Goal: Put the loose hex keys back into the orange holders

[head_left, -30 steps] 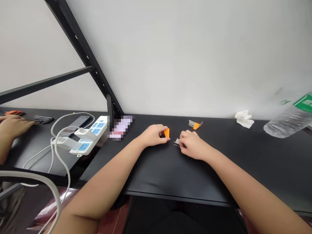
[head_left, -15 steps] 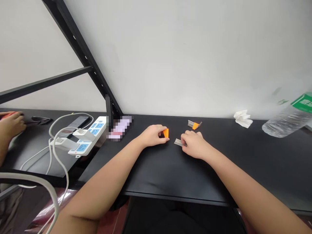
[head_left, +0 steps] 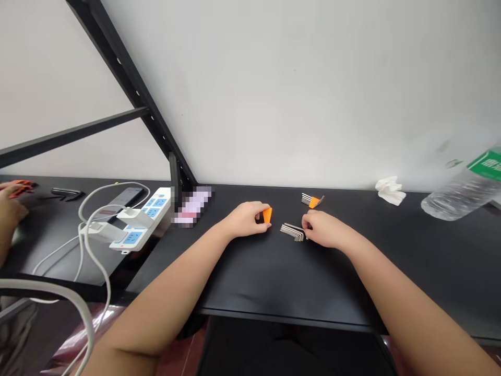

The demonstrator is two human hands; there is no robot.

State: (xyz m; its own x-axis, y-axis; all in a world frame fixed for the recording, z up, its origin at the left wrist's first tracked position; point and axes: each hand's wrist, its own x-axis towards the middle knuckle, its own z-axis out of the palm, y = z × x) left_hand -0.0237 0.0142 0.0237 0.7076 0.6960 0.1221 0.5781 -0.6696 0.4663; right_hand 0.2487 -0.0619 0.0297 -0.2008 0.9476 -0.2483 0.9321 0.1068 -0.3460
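My left hand (head_left: 249,219) pinches an orange plastic hex key holder (head_left: 267,215) between thumb and fingers, just above the black table. To its right, several loose L-shaped hex keys (head_left: 291,232) lie side by side in a row, their bent ends toward the right. At that end my right hand (head_left: 319,228) is closed, its fingertips on one hex key a little apart from the row; the fingers partly hide it. Beyond the right hand lies a second orange holder (head_left: 314,202) with several hex keys fitted in it.
A crumpled tissue (head_left: 390,190) and a tilted clear bottle (head_left: 456,194) are at the right. On the left are a power strip (head_left: 159,201) with chargers and cables, a phone (head_left: 121,201), a black metal frame (head_left: 136,86), and another person's hand (head_left: 11,206) holding something red.
My right hand has moved a little to the right, uncovering the bent ends of the hex keys. My left hand stays nearly still with the orange holder. The other person's hand shifted left.
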